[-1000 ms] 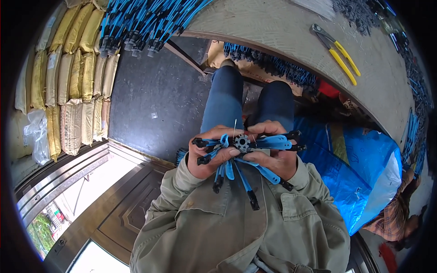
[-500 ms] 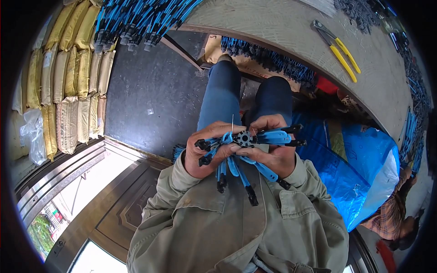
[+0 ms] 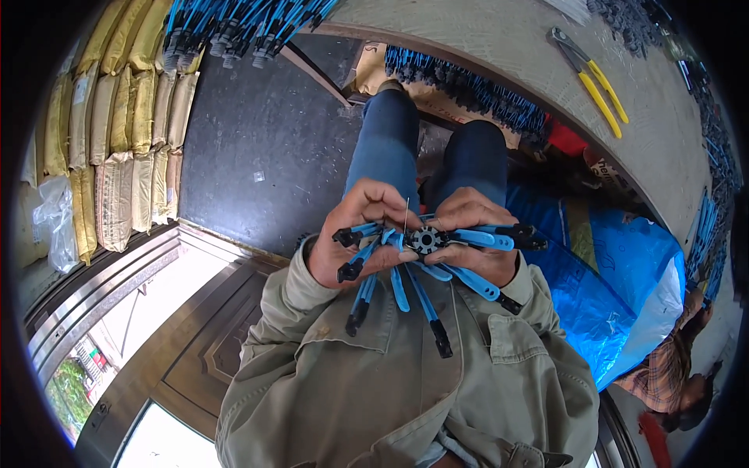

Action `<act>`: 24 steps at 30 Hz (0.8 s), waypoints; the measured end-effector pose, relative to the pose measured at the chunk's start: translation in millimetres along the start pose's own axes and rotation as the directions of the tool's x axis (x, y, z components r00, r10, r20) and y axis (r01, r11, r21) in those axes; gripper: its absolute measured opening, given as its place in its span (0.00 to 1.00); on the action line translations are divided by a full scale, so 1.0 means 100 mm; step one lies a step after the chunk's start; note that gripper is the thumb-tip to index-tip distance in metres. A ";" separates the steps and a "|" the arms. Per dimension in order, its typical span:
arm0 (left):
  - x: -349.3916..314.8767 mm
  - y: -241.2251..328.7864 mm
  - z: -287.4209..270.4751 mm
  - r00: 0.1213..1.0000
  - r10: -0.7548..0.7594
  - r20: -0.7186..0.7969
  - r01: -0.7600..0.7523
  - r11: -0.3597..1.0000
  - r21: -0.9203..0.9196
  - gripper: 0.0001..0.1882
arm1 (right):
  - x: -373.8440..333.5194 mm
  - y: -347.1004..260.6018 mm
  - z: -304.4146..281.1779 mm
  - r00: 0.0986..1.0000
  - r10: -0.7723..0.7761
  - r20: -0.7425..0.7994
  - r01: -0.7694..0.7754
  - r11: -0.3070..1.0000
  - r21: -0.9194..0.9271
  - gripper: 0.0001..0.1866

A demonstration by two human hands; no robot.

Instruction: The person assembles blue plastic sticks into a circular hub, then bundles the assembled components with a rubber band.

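Over my lap I hold a black toothed hub (image 3: 426, 240) with several blue plastic arms (image 3: 477, 239) fanning out of it, each ending in a black tip. My left hand (image 3: 343, 234) grips the hub's left side, its thumb against a blue piece beside the hub. My right hand (image 3: 477, 214) pinches the hub's right side, with blue arms crossing its fingers. A thin, straight, pale wire or pin (image 3: 406, 212) stands up next to the hub, and its lower end is hidden. Several arms hang down below both hands.
Pliers with yellow handles (image 3: 597, 97) lie on the table (image 3: 484, 47) ahead. Bundles of blue rods with black ends (image 3: 242, 27) jut over its left edge. Stacked sacks (image 3: 125, 125) line the left wall, a blue plastic sheet (image 3: 593, 312) is at right, and a person in a plaid sleeve (image 3: 659, 374) sits beyond.
Both hands and the hub have shifted slightly right. The fingers of my left hand have lifted and bent above the blue pieces. The whole view has moved a little.
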State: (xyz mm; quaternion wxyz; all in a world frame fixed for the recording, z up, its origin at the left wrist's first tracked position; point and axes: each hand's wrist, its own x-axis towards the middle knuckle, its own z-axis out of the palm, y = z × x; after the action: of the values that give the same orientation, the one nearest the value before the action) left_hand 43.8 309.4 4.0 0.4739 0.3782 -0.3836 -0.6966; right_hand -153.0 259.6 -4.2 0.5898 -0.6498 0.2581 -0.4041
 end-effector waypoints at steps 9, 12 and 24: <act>0.56 0.02 -0.65 0.733 -0.222 0.643 0.350 0.934 -0.077 0.14 | 0.09 -0.03 0.02 0.980 -0.097 0.176 0.095 0.995 0.021 0.20; 0.83 -0.10 -0.57 0.482 -0.133 0.866 0.350 0.936 -0.050 0.09 | 0.06 -0.04 0.03 0.979 -0.096 0.180 0.093 0.995 0.021 0.20; 0.82 -0.01 -0.46 0.438 -0.158 0.885 0.157 0.983 0.097 0.08 | 0.09 -0.03 -0.02 0.970 -0.114 0.214 0.104 0.993 0.059 0.21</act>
State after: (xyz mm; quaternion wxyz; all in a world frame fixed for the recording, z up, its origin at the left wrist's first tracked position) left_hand 62.9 223.8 -29.6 0.1371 -0.0070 -0.5374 -0.8321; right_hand -150.0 251.9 0.9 0.6067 -0.6889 0.1463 -0.3686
